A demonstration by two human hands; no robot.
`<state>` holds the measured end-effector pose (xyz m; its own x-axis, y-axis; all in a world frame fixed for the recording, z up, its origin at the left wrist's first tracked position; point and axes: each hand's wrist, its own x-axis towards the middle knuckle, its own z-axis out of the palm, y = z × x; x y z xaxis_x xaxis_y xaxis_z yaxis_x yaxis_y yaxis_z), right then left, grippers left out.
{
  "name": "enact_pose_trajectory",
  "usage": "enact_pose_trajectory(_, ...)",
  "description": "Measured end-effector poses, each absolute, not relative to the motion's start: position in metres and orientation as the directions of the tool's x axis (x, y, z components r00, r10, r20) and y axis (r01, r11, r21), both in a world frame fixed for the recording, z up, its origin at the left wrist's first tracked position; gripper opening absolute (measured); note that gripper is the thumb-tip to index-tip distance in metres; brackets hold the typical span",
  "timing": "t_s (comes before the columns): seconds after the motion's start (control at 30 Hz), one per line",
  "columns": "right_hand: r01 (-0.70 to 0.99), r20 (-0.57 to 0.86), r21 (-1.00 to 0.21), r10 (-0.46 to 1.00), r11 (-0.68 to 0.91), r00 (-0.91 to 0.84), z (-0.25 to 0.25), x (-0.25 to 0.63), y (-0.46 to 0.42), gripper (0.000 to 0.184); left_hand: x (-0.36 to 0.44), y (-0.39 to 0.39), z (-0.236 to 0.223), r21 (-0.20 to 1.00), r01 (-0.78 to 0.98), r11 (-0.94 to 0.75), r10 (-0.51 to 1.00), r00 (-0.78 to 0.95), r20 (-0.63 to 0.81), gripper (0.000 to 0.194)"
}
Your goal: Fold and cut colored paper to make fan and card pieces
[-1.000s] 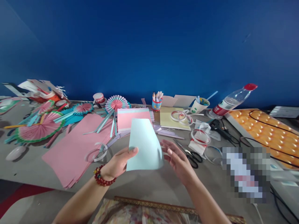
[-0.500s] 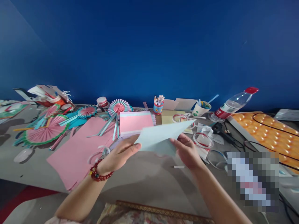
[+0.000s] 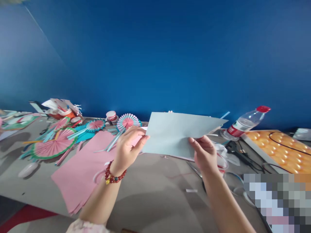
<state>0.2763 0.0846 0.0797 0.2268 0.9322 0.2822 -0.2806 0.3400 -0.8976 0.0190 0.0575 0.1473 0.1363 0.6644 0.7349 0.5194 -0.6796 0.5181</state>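
A pale blue sheet of paper (image 3: 173,131) is held up above the table, tilted toward me. My left hand (image 3: 130,147) pinches its left edge between thumb and fingers; a red bead bracelet circles that wrist. At the lower right part of the sheet, my right hand (image 3: 204,152) grips it with the thumb on the near face. Pink paper sheets (image 3: 80,171) lie on the table left of my left hand. Behind that hand stands a pleated pink and blue paper fan (image 3: 127,121), partly covered.
More folded fans (image 3: 54,144) and a white computer mouse (image 3: 28,170) lie on the left. On the right are a plastic bottle (image 3: 245,124) with a red cap, an orange patterned board (image 3: 274,149) and black cables. A blue wall (image 3: 155,64) rises behind the table.
The blue sheet has been raised and turned to face me more, now hiding the pen cup and pink sheet behind it. Both hands rose with it. The view has tilted up slightly.
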Motion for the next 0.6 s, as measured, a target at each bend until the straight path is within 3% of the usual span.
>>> enact_pose_trajectory(0.13,-0.264,0.263,-0.904,0.926,0.335,0.272,0.075,0.277,0.086,0.025,0.016,0.058,0.148,0.552,0.458,-0.696,0.674,0.153,0.723,0.007)
enact_pose_trajectory(0.3,-0.166,0.294,-0.933,0.943,0.318,0.155,0.080,0.284,0.086,0.036,0.013,0.057,0.152,0.598,0.366,-0.713,0.684,0.177,0.708,0.009)
enact_pose_trajectory(0.6,-0.259,0.212,-0.930,0.957,0.260,0.198,0.067,0.269,0.093,0.021,0.011,0.053,0.154,0.618,0.433,-0.656,0.736,0.184,0.652,0.012)
